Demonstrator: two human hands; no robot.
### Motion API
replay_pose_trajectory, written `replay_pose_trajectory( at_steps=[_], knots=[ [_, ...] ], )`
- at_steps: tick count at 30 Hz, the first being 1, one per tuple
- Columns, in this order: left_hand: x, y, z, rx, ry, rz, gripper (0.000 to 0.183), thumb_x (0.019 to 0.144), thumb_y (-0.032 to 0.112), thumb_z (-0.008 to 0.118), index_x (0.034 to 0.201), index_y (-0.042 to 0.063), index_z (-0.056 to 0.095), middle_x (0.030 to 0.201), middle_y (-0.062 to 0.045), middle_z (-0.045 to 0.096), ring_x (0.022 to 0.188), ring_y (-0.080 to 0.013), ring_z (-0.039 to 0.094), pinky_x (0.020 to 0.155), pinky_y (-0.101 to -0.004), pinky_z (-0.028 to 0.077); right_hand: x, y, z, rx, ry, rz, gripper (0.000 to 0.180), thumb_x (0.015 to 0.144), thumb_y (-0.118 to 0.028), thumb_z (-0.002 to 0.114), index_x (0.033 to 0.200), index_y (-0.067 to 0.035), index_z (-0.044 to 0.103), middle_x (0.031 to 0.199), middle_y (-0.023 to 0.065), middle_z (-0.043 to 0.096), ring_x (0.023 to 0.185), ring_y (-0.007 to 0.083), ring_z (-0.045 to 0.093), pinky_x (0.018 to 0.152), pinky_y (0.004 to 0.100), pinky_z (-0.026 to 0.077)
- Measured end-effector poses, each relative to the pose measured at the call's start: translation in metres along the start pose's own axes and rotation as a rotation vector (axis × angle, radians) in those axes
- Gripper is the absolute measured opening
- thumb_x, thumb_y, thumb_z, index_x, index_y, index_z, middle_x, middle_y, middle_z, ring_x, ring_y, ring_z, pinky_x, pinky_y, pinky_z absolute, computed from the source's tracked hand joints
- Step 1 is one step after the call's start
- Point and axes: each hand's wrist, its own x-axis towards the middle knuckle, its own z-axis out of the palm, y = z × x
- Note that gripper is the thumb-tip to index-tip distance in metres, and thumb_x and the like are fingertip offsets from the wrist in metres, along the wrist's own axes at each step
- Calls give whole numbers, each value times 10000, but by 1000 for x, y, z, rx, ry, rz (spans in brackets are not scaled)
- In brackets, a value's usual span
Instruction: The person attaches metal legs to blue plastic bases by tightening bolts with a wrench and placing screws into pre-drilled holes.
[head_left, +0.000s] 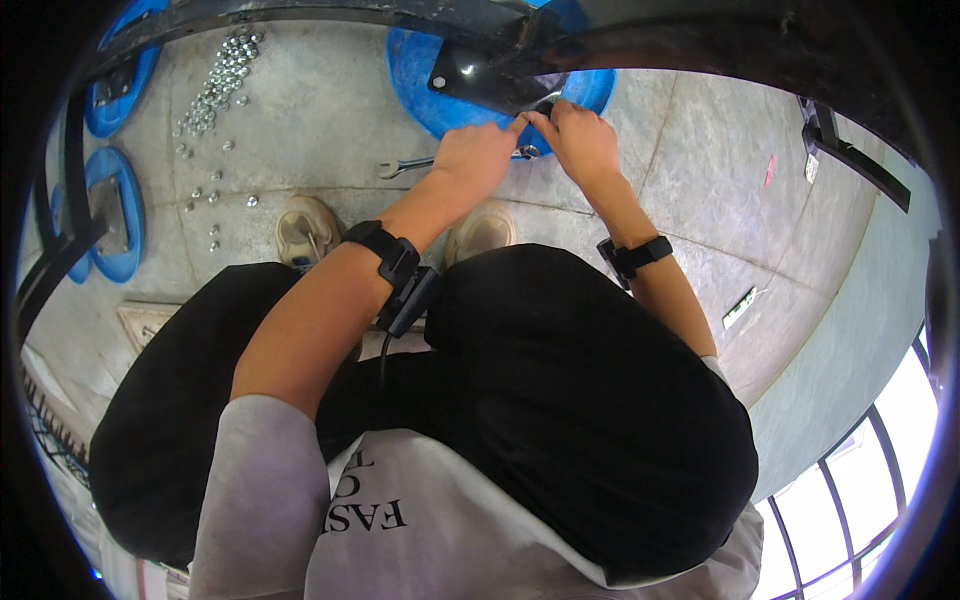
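My left hand (476, 157) and my right hand (589, 142) meet at the near corner of a black metal plate (487, 79). Their fingertips come together there, and whatever lies between them is too small and covered to make out. The plate rests on a round blue disc (420, 101), and a bolt head or nut (439, 82) shows at its left corner. A combination wrench (409, 165) passes beneath my left hand, its ring end over the disc's near rim. Whether the left hand grips the wrench is hidden.
Many shiny metal nuts (221, 79) are scattered on the concrete floor (322, 127) at left. More blue discs (135, 217) with black plates stand beyond them. A black metal beam (675, 45) crosses overhead of the plate. My shoes (307, 229) are close below the wrench.
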Motion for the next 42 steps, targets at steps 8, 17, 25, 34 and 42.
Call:
replay_pose_trajectory(
  at_steps=[8,17,25,34,42],
  knots=[
    [-10,-5,14,-152,61,-120,475,796,123,504,1255,41,417,766,-200,621,718,-356,617,602,-456,496,7,-5,-6,-173,-204,-18,298,827,-342,539,799,-47,573,753,146,632,686,319,631,578,419,501],
    [-32,-7,8,-224,25,-155,356,790,161,530,1114,17,506,785,-205,619,751,-372,609,668,-480,485,5,3,-9,-129,-205,-112,305,836,-325,532,911,-29,522,840,149,629,721,330,621,604,429,499],
    [-50,-28,1,-266,72,-196,232,780,197,542,979,82,569,786,-179,617,739,-372,599,665,-478,475,19,-7,2,-242,-254,-114,284,857,-316,493,824,-48,581,773,157,633,677,314,632,583,409,510],
    [-99,-165,-68,-109,124,-726,288,745,274,535,843,21,634,836,-217,620,809,-374,604,726,-434,488,11,6,-1,-326,-156,-102,360,876,-367,459,804,-36,581,666,170,623,622,341,624,555,433,505],
    [-209,-300,-65,-12,292,-1118,310,702,243,580,929,40,637,948,-224,612,927,-352,586,807,-418,463,11,1,-2,-244,-146,-180,329,879,-323,465,804,-21,572,720,178,626,645,349,625,575,442,508]
  ],
)
